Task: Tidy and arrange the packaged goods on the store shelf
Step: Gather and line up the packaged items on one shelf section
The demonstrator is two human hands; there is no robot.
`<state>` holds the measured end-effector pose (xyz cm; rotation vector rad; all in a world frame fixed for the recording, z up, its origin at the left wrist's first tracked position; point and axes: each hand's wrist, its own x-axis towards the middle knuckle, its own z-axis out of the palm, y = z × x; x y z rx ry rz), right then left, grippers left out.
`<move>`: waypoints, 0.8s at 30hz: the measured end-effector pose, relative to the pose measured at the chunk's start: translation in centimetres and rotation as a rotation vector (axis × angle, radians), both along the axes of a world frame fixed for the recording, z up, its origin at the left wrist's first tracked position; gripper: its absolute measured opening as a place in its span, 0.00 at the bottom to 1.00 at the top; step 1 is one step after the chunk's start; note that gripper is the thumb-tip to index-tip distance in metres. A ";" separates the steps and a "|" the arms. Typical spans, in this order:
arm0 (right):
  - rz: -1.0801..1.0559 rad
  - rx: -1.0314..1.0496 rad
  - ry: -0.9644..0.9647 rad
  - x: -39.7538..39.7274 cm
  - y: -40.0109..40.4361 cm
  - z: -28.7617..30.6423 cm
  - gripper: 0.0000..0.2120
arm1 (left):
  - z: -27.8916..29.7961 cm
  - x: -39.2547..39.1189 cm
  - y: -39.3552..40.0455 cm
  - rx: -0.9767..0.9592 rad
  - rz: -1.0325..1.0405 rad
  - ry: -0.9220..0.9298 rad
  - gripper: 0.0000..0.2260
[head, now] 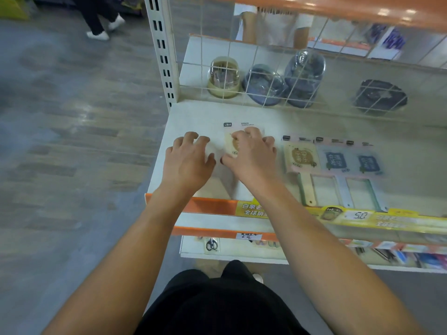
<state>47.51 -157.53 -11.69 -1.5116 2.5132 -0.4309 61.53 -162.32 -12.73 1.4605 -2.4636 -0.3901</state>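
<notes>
Both hands lay mid-frame on the white shelf (193, 117): left hand (189, 157) spread with fingertips bent, holding nothing; right hand (251, 153) curled over a flat cream packet (231, 143), mostly hiding it. Similar packets (335, 158), blurred, lay right.

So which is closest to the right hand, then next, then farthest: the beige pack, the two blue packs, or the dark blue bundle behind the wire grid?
1. Flat beige pack, just beside the right hand.
2. Two blue packs, further right.
3. Dark blue bundle, back right behind the wire grid.
</notes>
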 end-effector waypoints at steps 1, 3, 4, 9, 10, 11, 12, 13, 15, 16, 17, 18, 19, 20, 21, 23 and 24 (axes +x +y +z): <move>-0.013 0.000 0.006 -0.3 0.3 0.2 0.25 | 0.0 -0.3 0.2 0.005 -0.006 0.003 0.19; -0.043 0.002 0.018 -1.0 1.1 0.6 0.24 | 0.1 -1.2 0.7 0.003 -0.030 0.000 0.19; -0.058 -0.002 0.017 -1.5 1.5 0.8 0.24 | 0.2 -1.8 1.1 -0.004 -0.046 -0.002 0.19; -0.124 -0.018 -0.035 -4.8 4.1 1.9 0.21 | 1.2 -5.9 2.9 -0.031 -0.120 0.011 0.19; -0.141 -0.033 -0.040 -5.7 4.7 2.0 0.19 | 1.4 -6.8 3.4 -0.035 -0.132 0.015 0.19; -0.157 -0.045 -0.049 -6.6 5.4 2.1 0.17 | 1.5 -7.9 3.8 -0.034 -0.141 0.020 0.19; -0.170 -0.050 -0.062 -7.6 6.2 2.1 0.17 | 1.6 -8.9 4.3 -0.024 -0.146 0.024 0.19; -0.181 -0.054 -0.078 -8.7 6.9 2.2 0.17 | 1.8 -10.1 4.8 -0.011 -0.150 0.027 0.19; -0.194 -0.055 -0.091 -10.8 8.3 2.4 0.17 | 1.9 -12.3 5.9 -0.002 -0.162 0.020 0.19; -0.198 -0.052 -0.090 -11.9 8.8 2.6 0.17 | 2.0 -13.4 6.4 -0.006 -0.171 0.016 0.19; -0.201 -0.045 -0.088 -12.8 9.3 2.6 0.18 | 2.0 -14.4 6.9 -0.007 -0.178 0.015 0.19; -0.200 -0.037 -0.084 -13.7 9.8 2.7 0.18 | 2.0 -15.3 7.3 -0.004 -0.180 0.014 0.19; -0.195 -0.028 -0.081 -14.5 10.2 2.6 0.19 | 2.0 -16.2 7.8 0.002 -0.178 0.011 0.19; -0.189 -0.024 -0.078 -15.3 10.7 2.5 0.20 | 2.0 -17.1 8.2 0.009 -0.170 0.008 0.19; -0.183 -0.024 -0.078 -16.1 11.1 2.4 0.22 | 2.0 -17.9 8.6 0.016 -0.158 0.005 0.19; -0.174 -0.028 -0.080 -17.5 11.9 2.1 0.24 | 1.9 -19.3 9.4 0.016 -0.136 -0.014 0.18; -0.171 -0.028 -0.081 -18.1 12.2 2.0 0.24 | 1.8 -19.8 9.8 0.007 -0.126 -0.026 0.18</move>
